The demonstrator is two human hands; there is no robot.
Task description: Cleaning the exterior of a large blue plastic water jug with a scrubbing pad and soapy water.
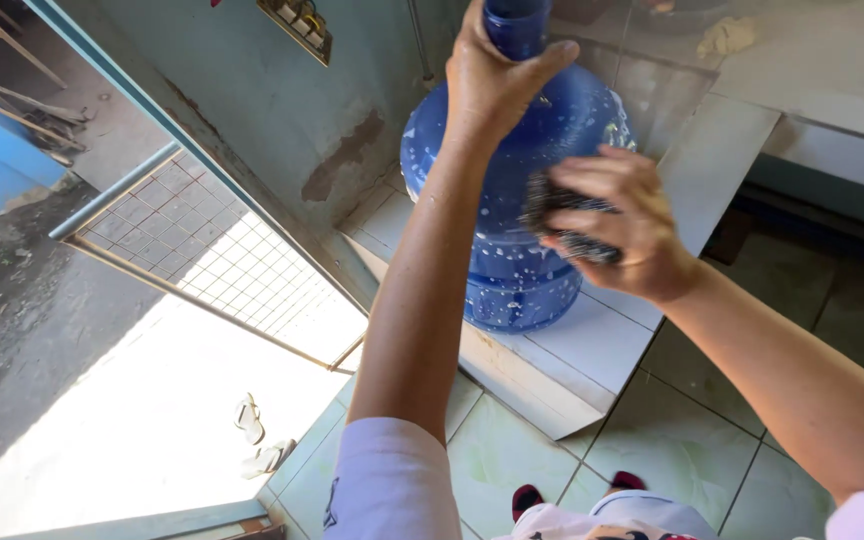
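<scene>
Sandals (257,435) beyond mesh gate (214,262)

Your water jug (517,200) stands on the tiled ledge (592,350) at upper centre; sandals (257,435) lie lower left, mesh gate (212,250) above them.

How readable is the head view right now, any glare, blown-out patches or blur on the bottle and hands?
Head view: the sunlit ground beyond the wire-mesh gate is blown out white; the large blue translucent plastic water bottle shows small bright highlights on wet suds but stays readable; the left hand on its neck is sharp, the right hand pressing a dark scrubbing pad is slightly soft; straight edges lean from wide-angle distortion.
</scene>
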